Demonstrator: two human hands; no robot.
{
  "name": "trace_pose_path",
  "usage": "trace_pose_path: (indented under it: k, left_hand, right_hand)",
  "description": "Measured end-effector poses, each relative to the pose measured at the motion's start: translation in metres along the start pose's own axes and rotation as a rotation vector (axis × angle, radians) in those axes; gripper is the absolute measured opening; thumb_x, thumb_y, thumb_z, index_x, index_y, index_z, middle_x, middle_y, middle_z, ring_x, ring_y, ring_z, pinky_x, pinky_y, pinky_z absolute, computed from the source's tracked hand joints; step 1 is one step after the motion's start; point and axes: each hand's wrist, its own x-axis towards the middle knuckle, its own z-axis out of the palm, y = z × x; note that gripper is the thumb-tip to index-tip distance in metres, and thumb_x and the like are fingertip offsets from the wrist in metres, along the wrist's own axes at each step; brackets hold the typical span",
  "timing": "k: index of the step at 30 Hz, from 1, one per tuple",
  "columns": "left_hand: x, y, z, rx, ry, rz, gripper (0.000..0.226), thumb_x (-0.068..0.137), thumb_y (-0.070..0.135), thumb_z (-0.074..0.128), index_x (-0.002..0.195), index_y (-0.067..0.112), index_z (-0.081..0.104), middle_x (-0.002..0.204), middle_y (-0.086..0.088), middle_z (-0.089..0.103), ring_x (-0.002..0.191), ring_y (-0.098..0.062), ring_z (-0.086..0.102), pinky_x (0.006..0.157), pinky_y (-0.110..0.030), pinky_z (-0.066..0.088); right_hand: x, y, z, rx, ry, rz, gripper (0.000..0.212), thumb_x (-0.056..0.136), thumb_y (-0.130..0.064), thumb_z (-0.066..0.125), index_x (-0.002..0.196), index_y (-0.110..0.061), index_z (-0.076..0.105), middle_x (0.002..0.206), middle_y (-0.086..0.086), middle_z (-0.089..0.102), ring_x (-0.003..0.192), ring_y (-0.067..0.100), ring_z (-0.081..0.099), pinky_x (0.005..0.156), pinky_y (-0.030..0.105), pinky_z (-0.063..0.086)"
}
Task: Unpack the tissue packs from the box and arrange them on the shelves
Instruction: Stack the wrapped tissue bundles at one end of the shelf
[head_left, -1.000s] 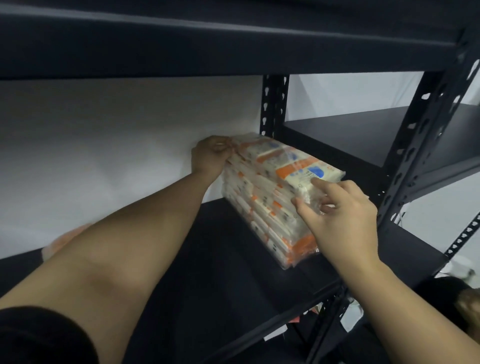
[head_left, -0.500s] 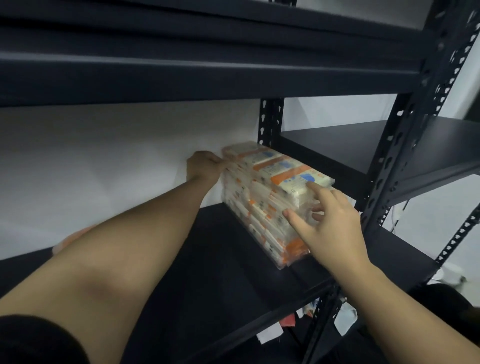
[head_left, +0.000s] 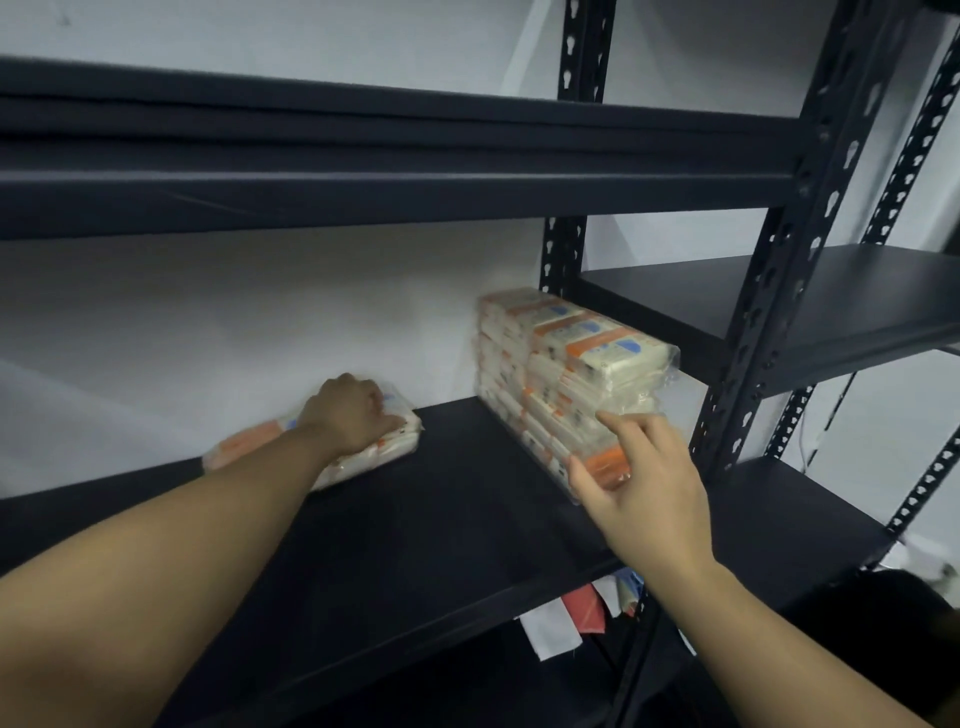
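Note:
A tall bundle of white and orange tissue packs (head_left: 566, 379) in clear wrap stands on the black shelf (head_left: 415, 525), against the right post. My right hand (head_left: 639, 483) touches its near lower corner, fingers spread, not gripping it. Further left, at the back by the wall, a second tissue pack (head_left: 332, 452) lies flat. My left hand (head_left: 348, 413) rests on top of it with the fingers curled over its far end. The box is out of view.
A dark upper shelf (head_left: 395, 171) hangs low overhead. A perforated black post (head_left: 758, 312) bounds the bay on the right, with a neighbouring shelf (head_left: 779, 301) beyond. Cloth scraps (head_left: 587, 613) show below the shelf edge. The wall is white.
My left hand left the tall bundle's far side and moved left onto the flat pack. My right hand slid down from the bundle's top corner to its lower corner. The camera tilted up.

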Motion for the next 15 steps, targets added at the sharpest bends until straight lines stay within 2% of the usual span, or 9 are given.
trace_pose_path:
  k: [4, 7, 10, 15]
  left_hand:
    - [-0.026, -0.031, 0.0, 0.161, -0.059, -0.157, 0.104, 0.067, 0.103, 0.042, 0.15, 0.041, 0.04, 0.146, -0.012, 0.046, 0.131, -0.037, 0.048, 0.105, -0.051, 0.043]
    - [-0.039, -0.051, 0.001, 0.171, -0.144, -0.095, 0.111, 0.069, 0.096, 0.053, 0.161, 0.046, 0.018, 0.153, -0.014, 0.039, 0.135, -0.04, 0.044, 0.11, -0.052, 0.039]
    - [-0.05, -0.049, -0.003, 0.171, -0.141, 0.012, 0.106, 0.074, 0.086, 0.063, 0.162, 0.047, 0.019, 0.15, -0.011, 0.043, 0.132, -0.035, 0.046, 0.106, -0.047, 0.044]
    - [-0.078, -0.021, 0.0, 0.059, -0.163, 0.24, 0.112, 0.063, 0.088, 0.068, 0.158, 0.05, 0.024, 0.145, -0.001, 0.049, 0.131, -0.028, 0.049, 0.108, -0.045, 0.043]
  right_hand:
    - [-0.014, -0.011, 0.006, 0.016, -0.099, -0.002, 0.047, 0.085, -0.052, 0.073, 0.124, -0.024, 0.069, 0.108, -0.009, 0.059, 0.106, 0.016, 0.056, 0.082, 0.037, 0.054]
    - [-0.025, -0.015, 0.012, 0.019, -0.186, -0.007, 0.045, 0.087, -0.055, 0.071, 0.119, -0.024, 0.071, 0.102, -0.013, 0.059, 0.102, 0.011, 0.055, 0.081, 0.03, 0.051]
    - [-0.03, -0.017, 0.016, 0.035, -0.24, 0.006, 0.046, 0.088, -0.056, 0.069, 0.123, -0.025, 0.07, 0.107, -0.014, 0.062, 0.105, 0.011, 0.058, 0.083, 0.028, 0.049]
    - [-0.026, -0.024, 0.021, 0.103, -0.278, 0.015, 0.048, 0.088, -0.058, 0.068, 0.123, -0.025, 0.069, 0.113, -0.013, 0.066, 0.111, 0.008, 0.061, 0.089, 0.031, 0.054]
